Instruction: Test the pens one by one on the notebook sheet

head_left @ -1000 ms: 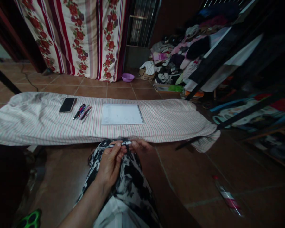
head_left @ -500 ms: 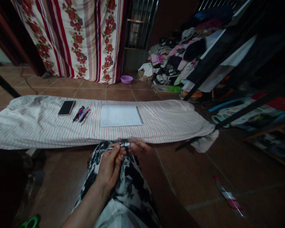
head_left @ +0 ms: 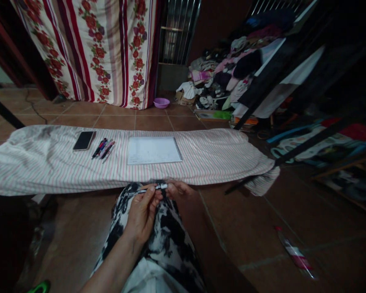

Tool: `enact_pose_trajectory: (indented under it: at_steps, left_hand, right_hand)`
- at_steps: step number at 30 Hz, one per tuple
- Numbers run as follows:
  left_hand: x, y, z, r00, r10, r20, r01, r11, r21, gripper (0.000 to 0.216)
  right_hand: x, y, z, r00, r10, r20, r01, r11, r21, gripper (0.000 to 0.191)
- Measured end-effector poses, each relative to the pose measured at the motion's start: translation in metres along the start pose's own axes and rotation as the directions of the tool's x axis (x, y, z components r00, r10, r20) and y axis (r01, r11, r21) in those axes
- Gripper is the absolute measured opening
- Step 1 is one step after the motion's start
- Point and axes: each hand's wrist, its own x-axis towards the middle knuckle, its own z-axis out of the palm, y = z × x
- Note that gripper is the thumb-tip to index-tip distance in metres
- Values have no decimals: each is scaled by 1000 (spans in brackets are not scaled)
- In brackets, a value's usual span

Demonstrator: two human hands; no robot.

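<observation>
Over my lap, my left hand (head_left: pixel 142 213) is closed, thumb and fingers pinching a slim pen (head_left: pixel 162 186). The fingertips of my right hand (head_left: pixel 180 190) close on the pen's white right end. Its middle shows between the two hands, lying roughly level; the rest is covered by fingers. Just beyond my hands, a spiral notepad (head_left: pixel 154 149) lies open on a striped cloth (head_left: pixel 213 154), with faint marks on its page. Left of the notepad, several pens (head_left: pixel 103 149) lie side by side, and a dark-screened phone (head_left: pixel 84 141) is farther left.
My knees, in black-and-white patterned trousers (head_left: pixel 167 232), touch the cloth's near edge. A plastic bottle (head_left: pixel 295 253) lies on the tiled floor to the right. Dark slanted poles (head_left: pixel 308 142) rise at the right. Behind are a purple basin (head_left: pixel 161 103) and heaped clothes (head_left: pixel 222 77).
My view shifts slightly, so the cloth and the things on it appear a little lower and further left. Both hands keep their hold on the pen with hardly any movement.
</observation>
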Motion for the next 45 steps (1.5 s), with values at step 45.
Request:
enact_pose_trajectory:
  at_steps: [45]
  left_hand:
    - [19, -5, 3, 999, 34, -16, -33, 998, 57, 28]
  right_hand:
    - [13, 9, -3, 999, 22, -40, -26, 996, -85, 29]
